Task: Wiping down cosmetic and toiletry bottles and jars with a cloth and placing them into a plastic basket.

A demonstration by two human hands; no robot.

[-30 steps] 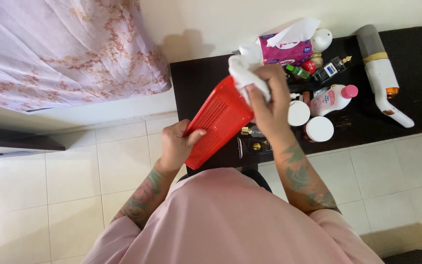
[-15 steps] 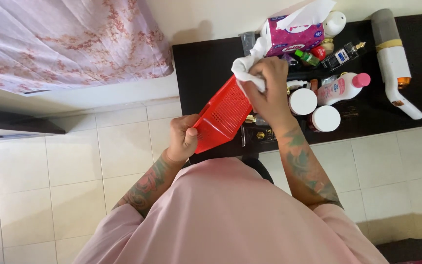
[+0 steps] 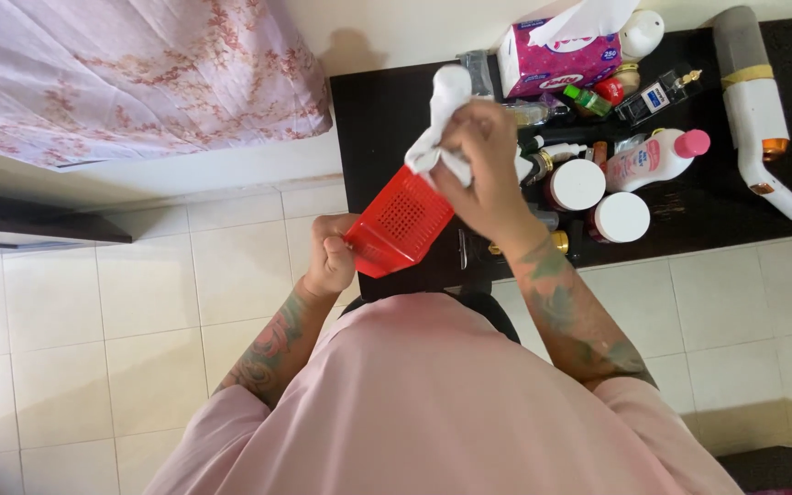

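Pale floor tiles [image 3: 139, 302] run under a dark table [image 3: 373, 119] set against the wall, seen from above a pink shirt [image 3: 433, 403]. Nearest the shirt, the left hand [image 3: 330, 257] is closed around the lower corner of a red basket [image 3: 401, 220], held tilted just in front of the table's edge. The right hand [image 3: 483, 170] is bunched tight on a white cloth [image 3: 442, 124] and presses it against the basket's upper rim. This looks like wiping the basket, rim part in hand; the next move likely calls for turning the basket in the left grip so the cloth reaches its perforated wall and inside.

Beyond the basket the table is crowded: two white-lidded jars [image 3: 598, 197] just right of it, a pink-capped bottle [image 3: 653, 160] past them, small bottles behind, a pink tissue box [image 3: 556, 55] at the back, and a white handheld device [image 3: 753, 101] far right. The jars stand close to the right wrist and could be knocked. A flowered cloth [image 3: 130, 73] hangs well left of the basket
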